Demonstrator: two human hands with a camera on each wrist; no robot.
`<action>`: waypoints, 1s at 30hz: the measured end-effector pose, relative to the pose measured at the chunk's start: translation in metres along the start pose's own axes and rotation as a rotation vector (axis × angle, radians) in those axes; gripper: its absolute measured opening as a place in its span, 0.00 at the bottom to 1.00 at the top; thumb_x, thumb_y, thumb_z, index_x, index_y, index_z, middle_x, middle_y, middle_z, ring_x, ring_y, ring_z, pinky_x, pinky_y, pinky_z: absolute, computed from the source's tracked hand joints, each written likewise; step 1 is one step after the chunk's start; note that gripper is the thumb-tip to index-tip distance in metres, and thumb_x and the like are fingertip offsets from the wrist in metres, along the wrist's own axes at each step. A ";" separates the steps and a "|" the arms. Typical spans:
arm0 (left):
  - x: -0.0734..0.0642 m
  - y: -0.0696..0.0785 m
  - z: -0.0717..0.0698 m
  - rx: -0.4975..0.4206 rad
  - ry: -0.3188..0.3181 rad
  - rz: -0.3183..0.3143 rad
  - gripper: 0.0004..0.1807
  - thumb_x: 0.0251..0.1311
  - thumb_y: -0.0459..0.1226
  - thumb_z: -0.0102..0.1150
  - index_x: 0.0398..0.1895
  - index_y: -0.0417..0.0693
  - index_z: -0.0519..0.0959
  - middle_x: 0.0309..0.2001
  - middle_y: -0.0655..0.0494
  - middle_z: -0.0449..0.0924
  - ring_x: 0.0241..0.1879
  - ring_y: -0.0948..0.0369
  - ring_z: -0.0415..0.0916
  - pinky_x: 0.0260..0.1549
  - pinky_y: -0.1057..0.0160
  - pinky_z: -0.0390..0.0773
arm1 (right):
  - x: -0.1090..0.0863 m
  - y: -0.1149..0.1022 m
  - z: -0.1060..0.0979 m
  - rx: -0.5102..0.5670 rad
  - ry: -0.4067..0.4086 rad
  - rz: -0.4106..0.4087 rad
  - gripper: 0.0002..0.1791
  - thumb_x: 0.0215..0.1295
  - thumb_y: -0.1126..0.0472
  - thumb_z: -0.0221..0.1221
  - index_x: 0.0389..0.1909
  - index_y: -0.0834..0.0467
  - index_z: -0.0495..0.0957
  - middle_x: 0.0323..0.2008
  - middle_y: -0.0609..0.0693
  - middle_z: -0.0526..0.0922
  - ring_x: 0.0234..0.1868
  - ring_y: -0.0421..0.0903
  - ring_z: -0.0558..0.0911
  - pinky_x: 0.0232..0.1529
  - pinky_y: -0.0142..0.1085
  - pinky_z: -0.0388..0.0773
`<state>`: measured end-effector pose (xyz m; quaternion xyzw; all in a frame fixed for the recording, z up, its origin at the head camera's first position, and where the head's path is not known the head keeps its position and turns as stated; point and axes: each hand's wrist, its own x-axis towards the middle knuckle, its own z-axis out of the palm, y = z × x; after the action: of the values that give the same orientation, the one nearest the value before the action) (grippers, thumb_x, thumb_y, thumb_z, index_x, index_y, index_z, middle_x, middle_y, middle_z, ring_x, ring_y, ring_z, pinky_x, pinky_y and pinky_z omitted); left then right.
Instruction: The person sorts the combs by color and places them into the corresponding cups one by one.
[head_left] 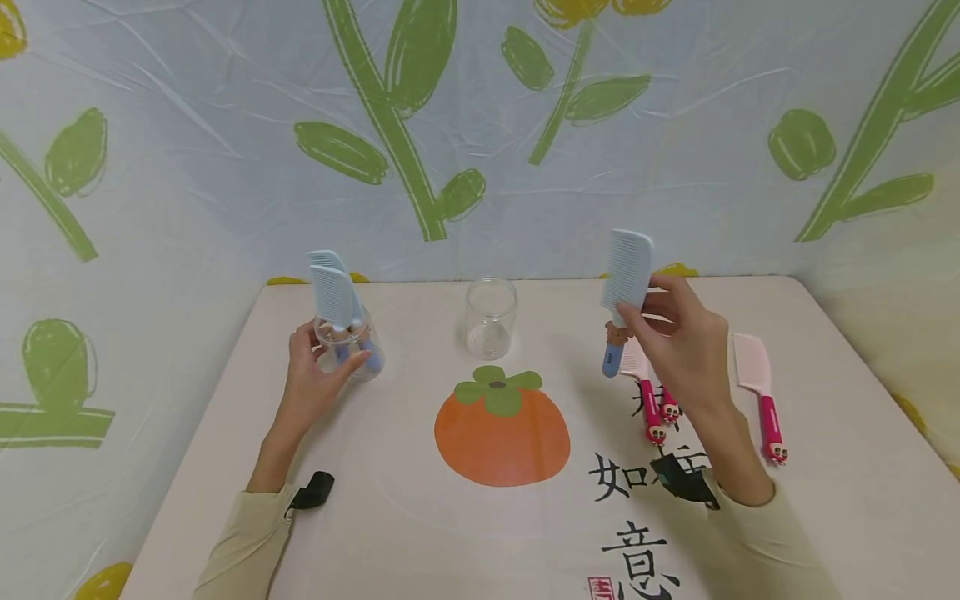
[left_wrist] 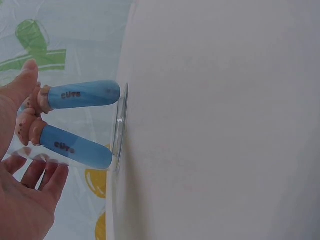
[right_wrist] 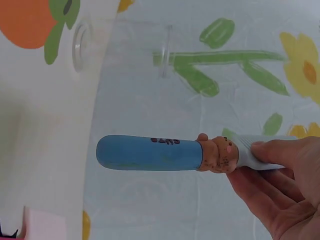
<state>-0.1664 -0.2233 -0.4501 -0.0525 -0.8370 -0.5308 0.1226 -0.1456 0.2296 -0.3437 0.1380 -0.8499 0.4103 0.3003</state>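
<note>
Flowered sheeting (head_left: 225, 183) hangs behind and beside a pale table (head_left: 382, 525) printed with a persimmon (head_left: 502, 437) and dark brush characters. On the person's left, the left hand (head_left: 311, 375) grips a clear jar (head_left: 379, 358), thumb on one side and fingers on the other; inside, two blue combs (head_left: 335, 297) stand with handles down and teeth above the rim. Whether the jar's base bears fully on the table I cannot tell.

Well apart from it, the right hand (head_left: 686, 350) pinches a third blue comb (head_left: 628, 271) by its toothed head, off the table, handle hanging down. Between the hands, farther back, stands a second jar (head_left: 491, 325). Pink combs (head_left: 763, 400) lie at the right, some partly hidden by the right arm.

The step in hand looks like gathering the blue combs, with this third one on its way. The next move probably calls for carrying it left, past the second jar, keeping it upright, and lowering the handle beside the other two while the left hand steadies the glass.
</note>
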 end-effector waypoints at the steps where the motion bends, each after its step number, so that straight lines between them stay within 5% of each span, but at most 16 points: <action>1: 0.000 0.000 0.000 -0.001 0.000 -0.001 0.46 0.62 0.34 0.73 0.74 0.34 0.53 0.68 0.35 0.53 0.67 0.46 0.57 0.68 0.38 0.62 | 0.000 -0.001 0.003 0.002 -0.007 -0.007 0.27 0.61 0.73 0.69 0.61 0.67 0.75 0.50 0.63 0.87 0.47 0.47 0.89 0.46 0.17 0.74; 5: -0.001 0.000 -0.001 -0.006 0.002 -0.003 0.46 0.61 0.34 0.73 0.74 0.34 0.53 0.68 0.35 0.54 0.67 0.46 0.57 0.68 0.37 0.62 | 0.003 -0.007 0.015 0.033 -0.032 -0.036 0.27 0.60 0.74 0.70 0.60 0.68 0.75 0.49 0.63 0.87 0.45 0.62 0.88 0.46 0.17 0.75; 30: -0.001 0.006 0.001 -0.020 0.016 -0.005 0.45 0.61 0.29 0.71 0.74 0.31 0.53 0.67 0.30 0.53 0.66 0.44 0.56 0.69 0.38 0.61 | 0.022 -0.059 0.085 0.340 -0.107 -0.126 0.22 0.61 0.71 0.71 0.55 0.66 0.76 0.44 0.59 0.89 0.42 0.53 0.90 0.42 0.30 0.84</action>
<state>-0.1647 -0.2202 -0.4457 -0.0472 -0.8308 -0.5397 0.1276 -0.1685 0.1268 -0.3347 0.2612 -0.7729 0.5205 0.2519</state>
